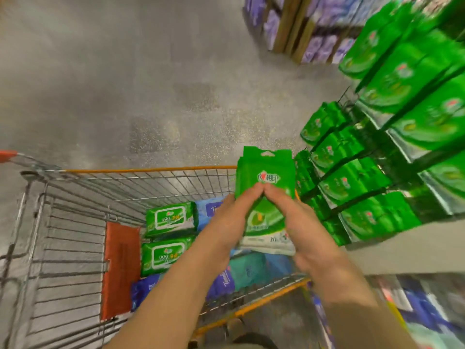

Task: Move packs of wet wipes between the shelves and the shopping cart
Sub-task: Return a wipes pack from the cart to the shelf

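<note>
1. Fingers of both hands curl round one green pack, the thumbs meeting at their tips on its front face.
2. Left hand grips the pack's left edge; right hand grips its right edge and lower corner.
3. That pack is held upright above the cart's right side, just left of the shelf.
4. Its look: bright green wrapper, a hang tab with a punched slot at the top, a white-and-red logo in the upper middle, a paler green curved panel with a yellow spot lower down, and a white band along the bottom. It seems to be several thin packs joined together, judging by the layered left edge.
5. Down in the cart lie two green-and-white wipes packs side by side, with blue packs and a teal pack nearer and to their right.
6. An orange flap stands across the cart's wire floor, left of those packs.
7. On the right, rows of matching green packs hang from the shelf's hooks, blurred in view.
8. Far off, purple packs fill another rack across the grey floor.
</note>
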A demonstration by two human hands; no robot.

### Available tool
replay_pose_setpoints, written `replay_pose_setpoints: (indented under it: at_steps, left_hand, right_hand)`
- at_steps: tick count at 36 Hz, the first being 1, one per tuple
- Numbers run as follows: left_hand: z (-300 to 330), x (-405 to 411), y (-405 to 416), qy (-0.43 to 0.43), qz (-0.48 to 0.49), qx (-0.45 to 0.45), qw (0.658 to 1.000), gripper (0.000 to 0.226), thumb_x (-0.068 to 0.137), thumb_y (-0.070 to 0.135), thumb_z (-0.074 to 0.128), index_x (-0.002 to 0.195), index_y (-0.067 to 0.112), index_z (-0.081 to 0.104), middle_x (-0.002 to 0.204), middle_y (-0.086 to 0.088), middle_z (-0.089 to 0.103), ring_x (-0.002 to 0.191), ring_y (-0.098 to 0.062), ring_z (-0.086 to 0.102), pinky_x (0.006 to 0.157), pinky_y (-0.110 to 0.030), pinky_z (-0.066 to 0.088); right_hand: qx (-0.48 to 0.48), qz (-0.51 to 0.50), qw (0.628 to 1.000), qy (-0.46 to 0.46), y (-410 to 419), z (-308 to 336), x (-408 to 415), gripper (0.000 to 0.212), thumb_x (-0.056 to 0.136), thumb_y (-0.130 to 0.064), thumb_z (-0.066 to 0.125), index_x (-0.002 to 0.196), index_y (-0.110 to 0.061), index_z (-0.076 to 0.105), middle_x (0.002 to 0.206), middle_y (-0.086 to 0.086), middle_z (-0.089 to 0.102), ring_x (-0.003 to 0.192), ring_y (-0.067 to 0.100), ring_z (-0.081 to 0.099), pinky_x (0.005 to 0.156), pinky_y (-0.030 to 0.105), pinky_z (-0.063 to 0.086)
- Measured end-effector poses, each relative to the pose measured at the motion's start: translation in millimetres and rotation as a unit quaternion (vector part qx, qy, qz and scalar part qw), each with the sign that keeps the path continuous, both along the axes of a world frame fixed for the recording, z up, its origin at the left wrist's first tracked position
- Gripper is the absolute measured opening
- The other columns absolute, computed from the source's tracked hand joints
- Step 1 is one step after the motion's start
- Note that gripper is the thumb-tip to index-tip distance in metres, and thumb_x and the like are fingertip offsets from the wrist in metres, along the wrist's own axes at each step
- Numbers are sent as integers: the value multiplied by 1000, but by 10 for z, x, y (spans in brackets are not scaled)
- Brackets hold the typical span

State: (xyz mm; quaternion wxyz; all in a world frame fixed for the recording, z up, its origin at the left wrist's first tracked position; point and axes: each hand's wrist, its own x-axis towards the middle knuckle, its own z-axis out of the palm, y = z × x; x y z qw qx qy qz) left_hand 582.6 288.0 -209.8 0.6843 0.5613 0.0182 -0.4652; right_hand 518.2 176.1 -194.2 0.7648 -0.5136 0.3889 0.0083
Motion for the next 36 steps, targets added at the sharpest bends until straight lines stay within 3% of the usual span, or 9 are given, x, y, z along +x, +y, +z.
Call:
replay_pose_setpoints:
  at_steps: [2,4,8,11,14,21,27,32,36]
  left_hand:
    - [102,-91,83,-6,-20,-14,1000,83,63,64,81,134,25,63,119,2,76,109,-18,73,105,-41,51]
    - [207,-185,152,-7,-26,-20,999,83,61,65,79,133,26,63,116,2,76,107,-19,74,104,-42,52]
    - [378,-408,220,-15,-64,-44,997,68,72,50,73,131,19,64,113,-4,77,104,-22,75,88,-35,59]
    - [505,-608,208,-20,-91,-63,994,62,72,42,83,125,14,69,109,-8,78,101,-26,76,83,-34,62]
    - [607,-847,139,-2,-126,-91,988,61,70,40,74,125,12,70,110,-12,77,101,-30,75,78,-35,64]
    - [813,-1481,-170,16,-224,-121,967,85,60,49,82,134,14,63,120,-15,74,109,-35,72,97,-50,57]
    - [1020,-2136,-499,30,-311,-146,938,83,65,45,82,138,14,59,126,-17,71,116,-36,69,103,-56,52]
    - [1202,-2839,-771,30,-389,-160,907,84,64,42,83,139,12,59,128,-18,70,118,-37,67,106,-56,50]
    - [1330,-3468,-991,10,-407,-160,899,77,61,32,85,131,8,63,117,-20,74,109,-38,71,100,-52,55]
  right_hand:
    - [5,-10,1000,-12,100,170,-149,41,87,-38,74,117,-10,73,107,15,77,100,33,74,100,53,53]
    - [0,-25,999,-26,180,314,-299,37,89,-34,71,116,-8,74,107,18,76,100,34,74,100,54,53]
    - [-22,-62,997,-37,276,536,-602,41,87,-37,72,117,-10,73,106,16,77,98,33,75,99,52,54]
    - [-26,-98,994,-41,312,637,-880,56,72,-43,83,114,-7,74,105,20,76,98,37,74,98,55,54]
    - [-29,-122,991,-44,316,752,-1197,64,64,-48,83,114,-8,74,106,21,75,97,37,74,90,51,58]
    - [-57,-215,973,-62,202,985,-2009,80,60,-52,90,124,-9,68,111,20,74,102,39,72,100,57,52]
    - [-66,-270,955,-105,77,1166,-2821,52,72,-46,83,112,-14,76,114,22,73,106,41,71,103,60,48]
    - [-91,-343,927,-121,6,1351,-3579,55,67,-44,85,112,-14,76,110,20,75,102,38,73,101,58,51]
    - [-108,-386,905,-141,-33,1456,-4236,40,73,-43,75,100,-15,81,103,20,76,94,36,75,96,53,54]
